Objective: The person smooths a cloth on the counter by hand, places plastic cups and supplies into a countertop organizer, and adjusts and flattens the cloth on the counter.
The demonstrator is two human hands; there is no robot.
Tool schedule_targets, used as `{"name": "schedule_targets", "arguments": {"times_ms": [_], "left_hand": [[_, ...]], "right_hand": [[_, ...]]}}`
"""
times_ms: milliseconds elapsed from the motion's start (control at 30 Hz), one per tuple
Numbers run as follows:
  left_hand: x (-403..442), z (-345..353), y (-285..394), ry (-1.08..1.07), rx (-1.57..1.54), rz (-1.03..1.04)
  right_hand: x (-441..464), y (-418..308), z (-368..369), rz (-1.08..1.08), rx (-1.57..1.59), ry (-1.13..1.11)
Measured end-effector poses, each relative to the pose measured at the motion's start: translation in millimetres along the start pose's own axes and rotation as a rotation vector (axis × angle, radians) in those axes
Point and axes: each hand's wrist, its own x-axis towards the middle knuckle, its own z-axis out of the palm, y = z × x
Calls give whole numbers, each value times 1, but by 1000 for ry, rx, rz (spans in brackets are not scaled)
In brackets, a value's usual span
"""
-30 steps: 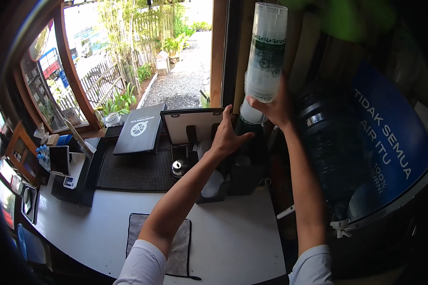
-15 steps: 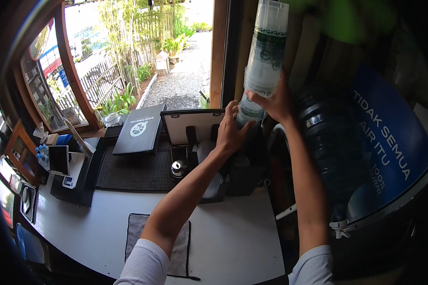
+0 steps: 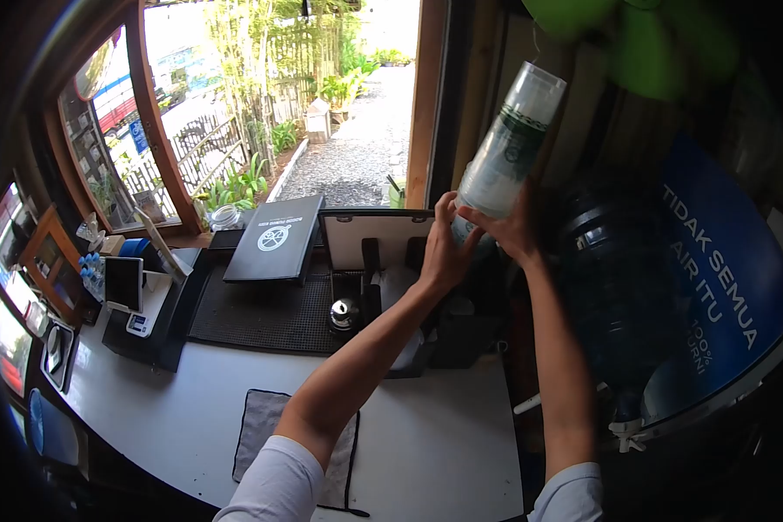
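A tall stack of clear plastic cups with green print tilts to the right above the back of the counter. My right hand grips its lower part from the right. Just below, my left hand is wrapped around the side of another cup or cup stack, mostly hidden by the fingers. The two hands nearly meet where the stacks come together. Under them stands a dark holder at the counter's back right.
The white counter bears a grey cloth, a black box, a metal bell and a tablet stand. A large water bottle and a blue sign are at the right.
The tall stack has come down and tilted further right, with my right hand lower on it. My hands have drawn closer together. The view has shifted slightly, so the room appears further right.
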Motion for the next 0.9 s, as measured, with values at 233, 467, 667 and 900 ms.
{"name": "schedule_targets", "arguments": {"times_ms": [233,467,667,900], "left_hand": [[-2,-6,-1,-24,-45,-8],[1,-13,-1,-17,-308,-227],[-5,-19,-8,-135,-208,-245],[-3,-10,-2,-137,157,-209]], "right_hand": [[-7,12,0,-15,39,-69],[-6,9,4,-5,-18,-71],[-4,9,4,-55,-148,23],[19,-24,-15,-44,-102,10]]}}
